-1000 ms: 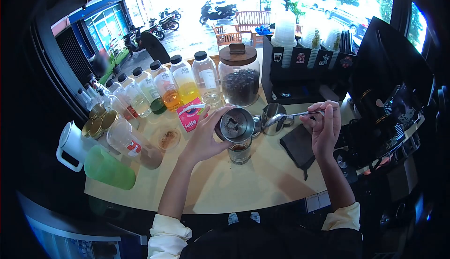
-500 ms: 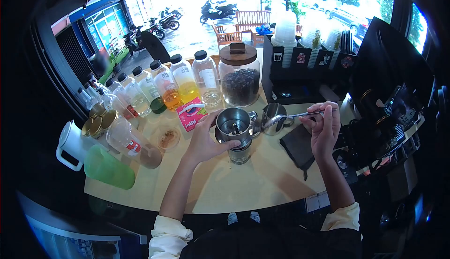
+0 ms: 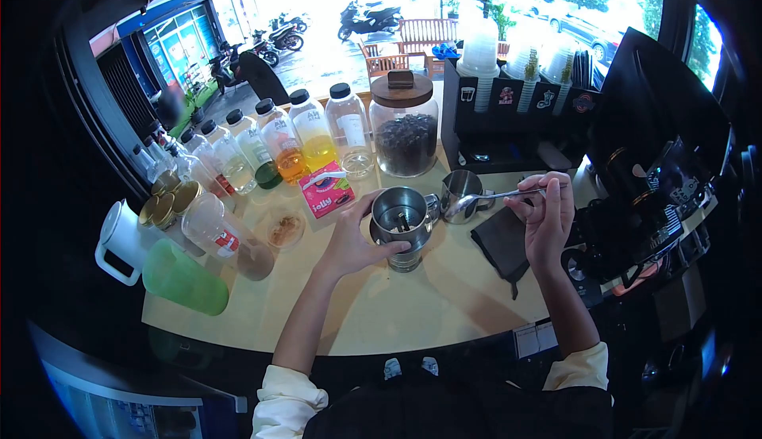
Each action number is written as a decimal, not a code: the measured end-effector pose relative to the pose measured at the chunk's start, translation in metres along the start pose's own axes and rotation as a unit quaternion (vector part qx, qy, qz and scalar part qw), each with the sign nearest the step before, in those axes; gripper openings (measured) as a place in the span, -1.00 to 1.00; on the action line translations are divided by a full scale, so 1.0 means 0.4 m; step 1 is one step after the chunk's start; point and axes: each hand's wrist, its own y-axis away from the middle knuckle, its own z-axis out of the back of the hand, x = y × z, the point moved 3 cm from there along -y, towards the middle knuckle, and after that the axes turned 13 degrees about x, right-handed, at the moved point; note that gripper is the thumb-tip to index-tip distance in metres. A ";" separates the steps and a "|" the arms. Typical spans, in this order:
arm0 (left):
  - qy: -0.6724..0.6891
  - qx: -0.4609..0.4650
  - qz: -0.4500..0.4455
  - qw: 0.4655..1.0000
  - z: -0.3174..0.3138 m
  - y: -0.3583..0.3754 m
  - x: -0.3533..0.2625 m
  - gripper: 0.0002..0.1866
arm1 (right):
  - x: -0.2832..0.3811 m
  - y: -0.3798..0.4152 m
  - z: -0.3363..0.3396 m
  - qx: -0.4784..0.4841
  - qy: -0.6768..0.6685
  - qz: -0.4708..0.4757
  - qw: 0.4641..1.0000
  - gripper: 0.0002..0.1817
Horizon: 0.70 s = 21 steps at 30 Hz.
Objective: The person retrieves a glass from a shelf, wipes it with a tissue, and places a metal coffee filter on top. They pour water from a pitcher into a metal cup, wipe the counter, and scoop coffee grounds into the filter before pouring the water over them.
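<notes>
My left hand (image 3: 349,240) is wrapped round a metal drip coffee filter (image 3: 399,201), thumb across its near side. The filter sits over a small clear glass (image 3: 406,262), and a dark upright piece shows inside it. My right hand (image 3: 548,221) pinches the handle of a metal spoon (image 3: 500,195), its bowl pointing left, in front of a steel pitcher (image 3: 460,186). To the right of the filter lies a dark folded cloth (image 3: 500,247).
A wooden-lidded jar of dark beans (image 3: 405,141) stands behind. Several syrup bottles (image 3: 317,133), a pink jelly box (image 3: 327,193), a small dish of brown powder (image 3: 284,230) and a green cup (image 3: 186,279) are leftward. A cup rack (image 3: 508,137) stands back right.
The filter has shifted slightly right over the glass, with my left hand still round it. My right hand and the spoon stay almost in place; the view has moved a little.
</notes>
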 end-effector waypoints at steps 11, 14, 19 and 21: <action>0.141 -0.023 -0.014 0.990 -0.041 0.071 0.109 0.19 | -0.038 0.065 0.007 -0.001 0.060 -0.058 0.997 -0.75; 0.149 -0.020 0.028 0.988 -0.047 0.105 0.127 0.15 | -0.112 0.134 0.008 0.026 0.078 -0.108 0.991 -0.78; 0.151 -0.018 0.057 0.987 -0.051 0.146 0.131 0.12 | -0.200 0.217 0.016 0.049 0.067 -0.148 0.986 -0.86; 0.144 -0.018 0.059 0.988 -0.054 0.152 0.132 0.12 | -0.208 0.234 0.014 0.062 0.095 -0.139 0.984 -0.92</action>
